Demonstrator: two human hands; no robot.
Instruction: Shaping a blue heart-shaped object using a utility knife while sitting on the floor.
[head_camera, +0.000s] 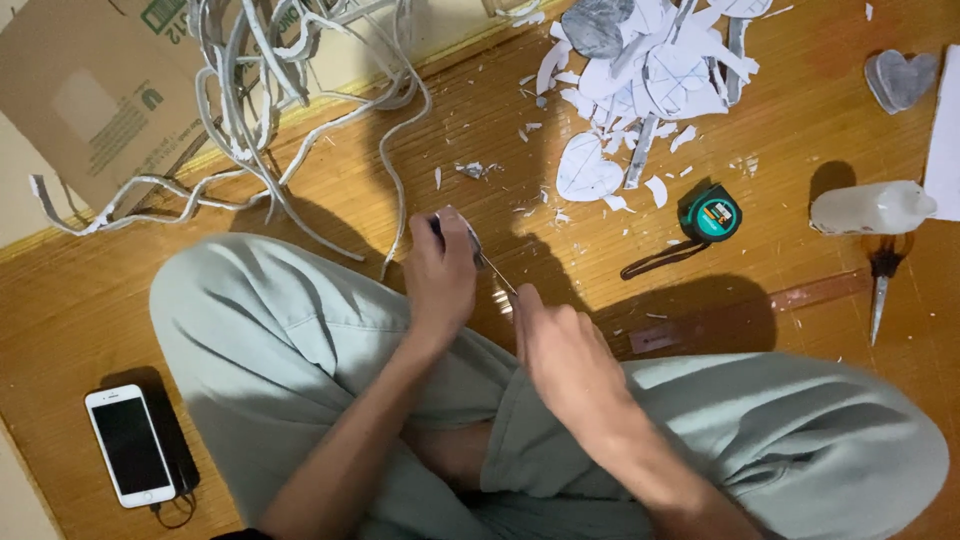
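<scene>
The left hand gripped a small grey cut-out piece above the wooden floor, steadying it, while the right hand, closed around a thin blade, worked its edge.

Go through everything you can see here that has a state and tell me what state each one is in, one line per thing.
Left hand: closed around a small grey cut-out piece.
Right hand: closed on a thin blade-like tool, tip against the piece.
White smartphone: screen dark, cable plugged in.
Green round tape measure: tape retracted.
Scissors with dark handles: shut, lying flat.
White plastic bottle: on its side, capped.
</scene>
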